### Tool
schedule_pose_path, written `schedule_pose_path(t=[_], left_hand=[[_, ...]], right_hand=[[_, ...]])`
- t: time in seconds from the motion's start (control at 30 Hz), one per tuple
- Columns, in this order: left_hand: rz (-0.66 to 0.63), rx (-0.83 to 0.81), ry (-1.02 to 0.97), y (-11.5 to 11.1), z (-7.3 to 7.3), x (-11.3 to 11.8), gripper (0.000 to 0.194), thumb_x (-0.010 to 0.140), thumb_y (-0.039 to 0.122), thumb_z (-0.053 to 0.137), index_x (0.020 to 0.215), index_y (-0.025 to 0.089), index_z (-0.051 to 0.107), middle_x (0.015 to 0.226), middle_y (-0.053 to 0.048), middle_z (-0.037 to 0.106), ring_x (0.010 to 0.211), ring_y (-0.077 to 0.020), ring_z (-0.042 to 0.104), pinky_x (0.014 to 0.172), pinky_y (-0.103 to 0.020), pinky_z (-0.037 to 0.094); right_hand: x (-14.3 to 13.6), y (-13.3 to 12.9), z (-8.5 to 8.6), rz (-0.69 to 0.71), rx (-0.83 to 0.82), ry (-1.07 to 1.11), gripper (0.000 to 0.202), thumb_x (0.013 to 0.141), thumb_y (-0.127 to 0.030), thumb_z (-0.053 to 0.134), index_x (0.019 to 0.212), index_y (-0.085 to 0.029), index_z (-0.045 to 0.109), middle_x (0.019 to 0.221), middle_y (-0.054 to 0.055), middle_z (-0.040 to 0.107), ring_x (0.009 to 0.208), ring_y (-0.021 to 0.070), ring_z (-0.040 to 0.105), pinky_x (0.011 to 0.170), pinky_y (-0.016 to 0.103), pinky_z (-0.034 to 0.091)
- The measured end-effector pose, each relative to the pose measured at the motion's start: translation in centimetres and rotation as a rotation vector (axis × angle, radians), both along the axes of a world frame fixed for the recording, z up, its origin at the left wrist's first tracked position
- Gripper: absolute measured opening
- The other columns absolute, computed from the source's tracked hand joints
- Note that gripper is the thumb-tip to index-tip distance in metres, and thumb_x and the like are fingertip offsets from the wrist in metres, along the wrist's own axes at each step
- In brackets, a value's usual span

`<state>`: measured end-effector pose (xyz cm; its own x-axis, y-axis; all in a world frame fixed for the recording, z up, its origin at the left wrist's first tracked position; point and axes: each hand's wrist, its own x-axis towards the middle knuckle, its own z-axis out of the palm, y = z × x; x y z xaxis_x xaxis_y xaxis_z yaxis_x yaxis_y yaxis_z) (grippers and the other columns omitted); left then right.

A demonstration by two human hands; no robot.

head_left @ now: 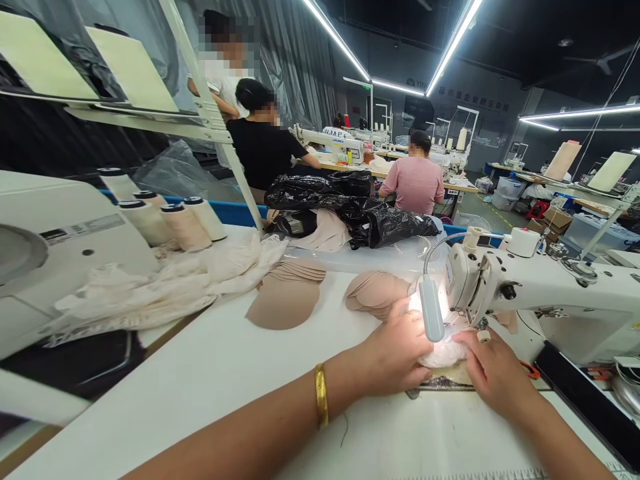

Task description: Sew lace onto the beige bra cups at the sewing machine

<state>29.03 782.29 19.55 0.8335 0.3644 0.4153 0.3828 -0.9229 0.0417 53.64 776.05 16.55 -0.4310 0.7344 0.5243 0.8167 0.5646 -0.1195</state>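
Under the needle area of a white sewing machine (520, 283) lies a white lace fabric piece (443, 358), brightly lit by a small grey lamp (431, 312). My left hand (397, 350) is closed on the fabric's left side, its fingertips partly hidden by the lamp and cloth. On the other side, my right hand (500, 370) holds the fabric's right edge between thumb and fingers, close to the presser foot. Just beyond my left hand sits a fanned stack of beige cup-shaped pads (377, 293). A second stack of beige pads (287, 303) lies further left.
Cream lace (165, 287) and thread cones (187, 227) occupy the left side, beside another machine (65, 247). Black plastic bags (345, 207) lie behind the table. A long black object (587, 407) rests at right. Several people work beyond, one in a pink shirt (415, 183).
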Motion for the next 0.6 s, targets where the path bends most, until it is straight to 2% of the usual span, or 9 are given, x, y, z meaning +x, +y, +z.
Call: schedule_pose_path(t=[0.07, 0.13, 0.17, 0.2, 0.27, 0.33, 0.4, 0.5, 0.6], left_hand=[[-0.009, -0.096, -0.052, -0.3, 0.3, 0.1, 0.012, 0.077, 0.02, 0.07, 0.086, 0.02, 0.062, 0.097, -0.007, 0.068, 0.092, -0.0269, 0.06, 0.088, -0.044, 0.048], [-0.091, -0.233, -0.146, -0.7, 0.8, 0.2, 0.027, 0.078, 0.015, 0.064, 0.105, 0.02, 0.063, 0.112, -0.008, 0.069, 0.099, -0.0256, 0.062, 0.086, -0.038, 0.051], [-0.135, -0.301, -0.165, -0.9, 1.1, 0.2, 0.033, 0.078, 0.012, 0.062, 0.11, 0.02, 0.062, 0.116, -0.008, 0.069, 0.101, -0.0243, 0.062, 0.086, -0.035, 0.051], [-0.163, -0.363, -0.148, -1.2, 1.4, 0.1, 0.035, 0.077, 0.011, 0.062, 0.11, 0.02, 0.062, 0.116, -0.007, 0.068, 0.101, -0.0229, 0.062, 0.085, -0.033, 0.052], [-0.158, -0.434, -0.031, -1.5, 2.0, -0.3, 0.023, 0.075, 0.01, 0.064, 0.095, 0.02, 0.06, 0.106, -0.004, 0.068, 0.092, -0.0201, 0.061, 0.077, -0.029, 0.051], [-0.13, -0.425, 0.099, -1.6, 2.4, -0.9, 0.017, 0.073, 0.009, 0.066, 0.08, 0.019, 0.053, 0.095, -0.002, 0.065, 0.082, -0.0173, 0.058, 0.07, -0.028, 0.046], [-0.088, -0.357, 0.169, -1.6, 2.5, -1.3, 0.019, 0.072, 0.011, 0.067, 0.076, 0.018, 0.05, 0.094, -0.003, 0.063, 0.081, -0.0182, 0.056, 0.07, -0.031, 0.044], [0.021, -0.237, 0.219, -1.5, 2.1, -1.2, 0.018, 0.073, 0.021, 0.07, 0.08, 0.019, 0.054, 0.089, -0.004, 0.061, 0.082, -0.0232, 0.055, 0.071, -0.036, 0.04], [0.095, -0.162, 0.219, -1.1, 1.0, -0.8, 0.013, 0.075, 0.02, 0.067, 0.083, 0.02, 0.056, 0.083, -0.005, 0.059, 0.081, -0.0251, 0.054, 0.07, -0.036, 0.034]], right_hand=[[-0.7, -0.6, 0.2, 0.071, -0.012, -0.014, 0.041, 0.096, -0.005, 0.042, 0.133, -0.022, 0.052, 0.116, 0.01, 0.073, 0.1, 0.0261, 0.067, 0.091, 0.046, 0.053], [-1.4, -1.1, 0.5, 0.166, -0.029, -0.019, 0.05, 0.094, -0.004, 0.045, 0.141, -0.023, 0.046, 0.136, 0.011, 0.066, 0.12, 0.0274, 0.061, 0.099, 0.047, 0.049], [-1.8, -1.2, 0.6, 0.204, -0.041, -0.02, 0.053, 0.093, -0.004, 0.047, 0.142, -0.024, 0.045, 0.14, 0.011, 0.063, 0.125, 0.0272, 0.058, 0.099, 0.045, 0.048], [-2.0, -1.3, 0.7, 0.223, -0.056, -0.022, 0.052, 0.092, -0.003, 0.048, 0.14, -0.024, 0.047, 0.138, 0.01, 0.064, 0.123, 0.0263, 0.058, 0.098, 0.043, 0.049], [-2.2, -1.1, 0.7, 0.208, -0.098, -0.048, 0.044, 0.09, -0.001, 0.048, 0.127, -0.024, 0.054, 0.122, 0.007, 0.068, 0.11, 0.0238, 0.061, 0.089, 0.039, 0.049], [-1.9, -0.6, 0.2, 0.131, -0.152, -0.109, 0.033, 0.089, -0.001, 0.046, 0.11, -0.023, 0.059, 0.107, 0.005, 0.069, 0.098, 0.0229, 0.062, 0.081, 0.037, 0.048], [-1.4, -0.1, -0.4, 0.023, -0.183, -0.168, 0.032, 0.088, 0.0, 0.044, 0.105, -0.021, 0.062, 0.107, 0.007, 0.07, 0.102, 0.0259, 0.064, 0.081, 0.039, 0.047], [-0.6, 0.3, -1.3, -0.123, -0.178, -0.193, 0.041, 0.089, 0.0, 0.042, 0.117, -0.02, 0.064, 0.116, 0.012, 0.072, 0.116, 0.0306, 0.062, 0.089, 0.044, 0.048], [-0.4, 0.3, -1.5, -0.101, -0.103, -0.158, 0.046, 0.09, -0.001, 0.042, 0.125, -0.021, 0.064, 0.118, 0.012, 0.074, 0.115, 0.0289, 0.064, 0.096, 0.045, 0.048]])
